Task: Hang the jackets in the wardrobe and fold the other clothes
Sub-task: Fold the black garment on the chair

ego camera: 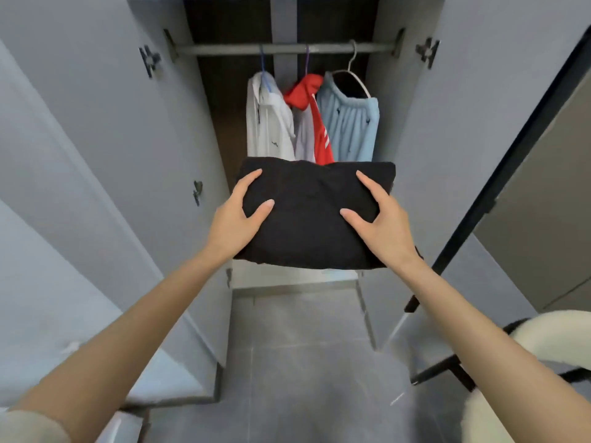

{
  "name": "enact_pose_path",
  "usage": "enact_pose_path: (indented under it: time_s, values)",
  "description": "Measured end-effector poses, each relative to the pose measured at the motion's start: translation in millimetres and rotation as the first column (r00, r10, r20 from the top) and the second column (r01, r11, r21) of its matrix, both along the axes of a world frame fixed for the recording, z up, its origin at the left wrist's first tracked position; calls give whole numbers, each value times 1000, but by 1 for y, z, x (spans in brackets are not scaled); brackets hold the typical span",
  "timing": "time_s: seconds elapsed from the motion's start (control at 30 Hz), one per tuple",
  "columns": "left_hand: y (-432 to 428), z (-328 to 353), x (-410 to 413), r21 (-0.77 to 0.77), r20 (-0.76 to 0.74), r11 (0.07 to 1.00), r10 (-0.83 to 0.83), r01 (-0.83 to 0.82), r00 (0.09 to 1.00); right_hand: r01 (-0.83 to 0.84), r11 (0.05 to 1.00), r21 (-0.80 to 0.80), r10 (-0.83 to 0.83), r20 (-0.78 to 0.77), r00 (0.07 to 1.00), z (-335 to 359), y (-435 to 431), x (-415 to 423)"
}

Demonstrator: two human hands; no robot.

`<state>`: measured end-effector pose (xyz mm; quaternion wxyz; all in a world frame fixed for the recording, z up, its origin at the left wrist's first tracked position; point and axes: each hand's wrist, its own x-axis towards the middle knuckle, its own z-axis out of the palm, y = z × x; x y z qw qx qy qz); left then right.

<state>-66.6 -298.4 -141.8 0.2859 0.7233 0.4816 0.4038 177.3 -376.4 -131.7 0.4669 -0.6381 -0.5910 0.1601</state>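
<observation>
A folded black garment [307,215] is held up in front of the open wardrobe. My left hand [238,220] grips its left edge, thumb on top and fingers underneath. My right hand [379,222] grips its right edge the same way. Behind it, three garments hang from the rail [224,49]: a white jacket [268,123] on a blue hanger, a red and grey jacket [311,123] on a purple hanger, and a light blue garment [350,123] on a white hanger. The wardrobe's lower part is hidden by the black garment.
Both grey wardrobe doors stand open, the left door [96,139] and the right door [463,123]. A black-framed panel [499,187] leans at the right. A white fluffy chair [543,330] with black legs stands at the lower right. Grey tile floor [303,362] lies below.
</observation>
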Motion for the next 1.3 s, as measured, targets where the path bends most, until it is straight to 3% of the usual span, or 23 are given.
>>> enact_pose_path:
  time_s: [0.43, 0.77, 0.97, 1.13, 1.23, 1.3]
  values:
    - [198, 194, 31, 322, 31, 942, -108, 92, 994, 95, 958, 272, -115, 59, 992, 187, 167, 23]
    - [399, 311, 118, 479, -114, 861, -132, 172, 985, 157, 874, 460, -188, 22, 982, 274, 345, 102]
    - [510, 356, 171, 441, -96, 880, -148, 175, 984, 173, 891, 421, -187, -7, 982, 317, 452, 150]
    - [577, 343, 205, 365, -145, 914, -131, 176, 981, 182, 933, 310, -177, -45, 983, 308, 521, 177]
    - [600, 314, 217, 294, -273, 951, -16, 99, 962, 324, 925, 199, -348, 102, 932, 294, 545, 191]
    - [599, 303, 220, 270, -422, 962, 143, -26, 895, 421, 894, 149, -447, 301, 842, 292, 552, 196]
